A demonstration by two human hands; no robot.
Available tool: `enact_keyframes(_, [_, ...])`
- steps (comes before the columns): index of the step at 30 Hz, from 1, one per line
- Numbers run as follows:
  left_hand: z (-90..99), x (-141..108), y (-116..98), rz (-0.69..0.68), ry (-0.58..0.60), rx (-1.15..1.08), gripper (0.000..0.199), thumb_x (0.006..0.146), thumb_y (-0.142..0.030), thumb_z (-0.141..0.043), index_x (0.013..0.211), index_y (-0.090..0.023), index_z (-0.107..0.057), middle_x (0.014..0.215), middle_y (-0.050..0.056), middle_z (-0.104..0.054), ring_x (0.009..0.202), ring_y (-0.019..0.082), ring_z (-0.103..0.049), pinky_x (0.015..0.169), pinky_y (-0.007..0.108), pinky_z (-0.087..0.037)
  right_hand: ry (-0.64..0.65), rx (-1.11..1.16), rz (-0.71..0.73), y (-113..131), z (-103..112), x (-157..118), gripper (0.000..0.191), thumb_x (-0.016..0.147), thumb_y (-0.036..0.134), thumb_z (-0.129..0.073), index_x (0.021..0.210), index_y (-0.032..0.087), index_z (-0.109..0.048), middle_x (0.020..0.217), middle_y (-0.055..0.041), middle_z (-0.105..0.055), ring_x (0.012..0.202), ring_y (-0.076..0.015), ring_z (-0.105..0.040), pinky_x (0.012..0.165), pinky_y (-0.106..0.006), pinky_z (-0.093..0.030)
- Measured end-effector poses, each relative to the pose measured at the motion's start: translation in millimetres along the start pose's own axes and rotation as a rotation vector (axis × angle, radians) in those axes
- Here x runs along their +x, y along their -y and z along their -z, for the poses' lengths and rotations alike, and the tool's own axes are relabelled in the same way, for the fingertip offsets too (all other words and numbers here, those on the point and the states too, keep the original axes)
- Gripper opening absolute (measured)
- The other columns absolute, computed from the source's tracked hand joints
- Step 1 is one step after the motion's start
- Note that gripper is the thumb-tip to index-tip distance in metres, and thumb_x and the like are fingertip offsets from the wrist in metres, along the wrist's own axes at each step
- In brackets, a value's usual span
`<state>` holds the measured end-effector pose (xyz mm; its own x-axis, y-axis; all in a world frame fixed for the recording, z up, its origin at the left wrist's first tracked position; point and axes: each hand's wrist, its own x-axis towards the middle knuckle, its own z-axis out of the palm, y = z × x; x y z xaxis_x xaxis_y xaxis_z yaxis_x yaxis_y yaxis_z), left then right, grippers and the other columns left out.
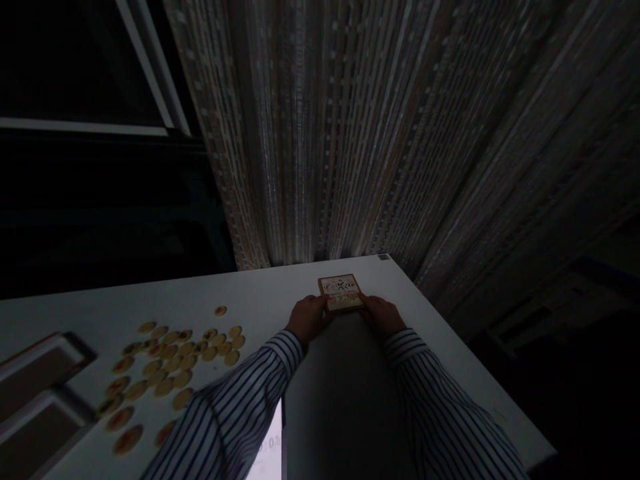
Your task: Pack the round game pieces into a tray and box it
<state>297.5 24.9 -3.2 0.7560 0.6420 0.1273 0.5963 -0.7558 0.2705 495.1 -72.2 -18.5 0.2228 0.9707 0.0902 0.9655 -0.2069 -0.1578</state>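
Note:
Near the far edge of the white table, a small flat printed box (341, 291) with a brown border and dark lettering sits between my two hands. My left hand (309, 319) grips its near left corner, thumb on the top. At its near right corner, my right hand (383, 316) is closed on the edge, with the thumb along the side. Fingers under the box are hidden. Round Chinese chess pieces (173, 363), some showing red or dark marks, lie scattered to the left of my left forearm.
Two open tray-like box halves (45, 370) lie at the table's left edge. A lit screen (270, 443) shows beneath my left forearm. Strand curtains (320, 133) hang behind the white table (280, 283). The table's right edge drops into darkness.

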Motion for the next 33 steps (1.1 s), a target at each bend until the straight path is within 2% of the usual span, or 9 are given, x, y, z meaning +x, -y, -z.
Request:
enact_keyframes(9, [6.4,-4.3,-3.4,0.021,0.037,0.006,0.063,0.076,-0.042,-0.054,0.130,-0.015,-0.037,0.113,0.014,-0.061,0.101,0.026,-0.057,0.084,0.034,-0.043,0.000,-0.014,0.033,-0.2,9.8,-6.2,0.060,0.082,0.029,-0.046,0.137,0.015,-0.030,0.133,-0.0123,-0.046,0.117,-0.0236,-0.046,0.092,-0.038,-0.038])
enact_keyframes(15, [20.3,-13.0,-7.2,0.012,0.023,-0.035,0.045,0.079,-0.038,-0.051,0.120,-0.020,-0.047,0.110,0.010,-0.063,0.100,0.023,-0.058,0.084,0.031,-0.043,-0.136,-0.017,0.070,4.2,14.7,-13.3,0.052,0.084,0.030,-0.044,0.133,0.014,-0.036,0.131,-0.0128,-0.048,0.115,-0.0235,-0.048,0.092,-0.038,-0.039])
enact_keyframes(20, [31.3,-25.1,-5.3,0.009,-0.007,-0.064,0.037,0.082,-0.034,-0.047,0.115,-0.019,-0.053,0.111,0.010,-0.063,0.102,0.023,-0.058,0.087,0.031,-0.042,-0.212,-0.012,0.069,14.9,21.9,-18.9,0.048,0.085,0.028,-0.042,0.130,0.012,-0.041,0.127,-0.0141,-0.052,0.114,-0.0240,-0.049,0.093,-0.039,-0.039])
enact_keyframes(26, [40.6,-42.8,0.4,0.040,-0.043,-0.107,0.039,0.082,-0.035,-0.047,0.115,-0.017,-0.055,0.114,0.011,-0.062,0.106,0.022,-0.056,0.091,0.031,-0.041,-0.265,0.012,0.112,30.5,27.9,-24.0,0.044,0.084,0.025,-0.044,0.126,0.010,-0.045,0.124,-0.0140,-0.054,0.112,-0.0233,-0.051,0.093,-0.039,-0.041])
enact_keyframes(33, [45.6,-69.2,9.6,0.073,-0.151,-0.250,0.039,0.083,-0.037,-0.045,0.114,-0.016,-0.058,0.113,0.010,-0.063,0.104,0.023,-0.057,0.090,0.033,-0.041,-0.317,0.046,0.209,54.7,25.0,-29.2,0.041,0.084,0.023,-0.044,0.122,0.008,-0.049,0.122,-0.0151,-0.055,0.110,-0.0244,-0.052,0.092,-0.040,-0.042])
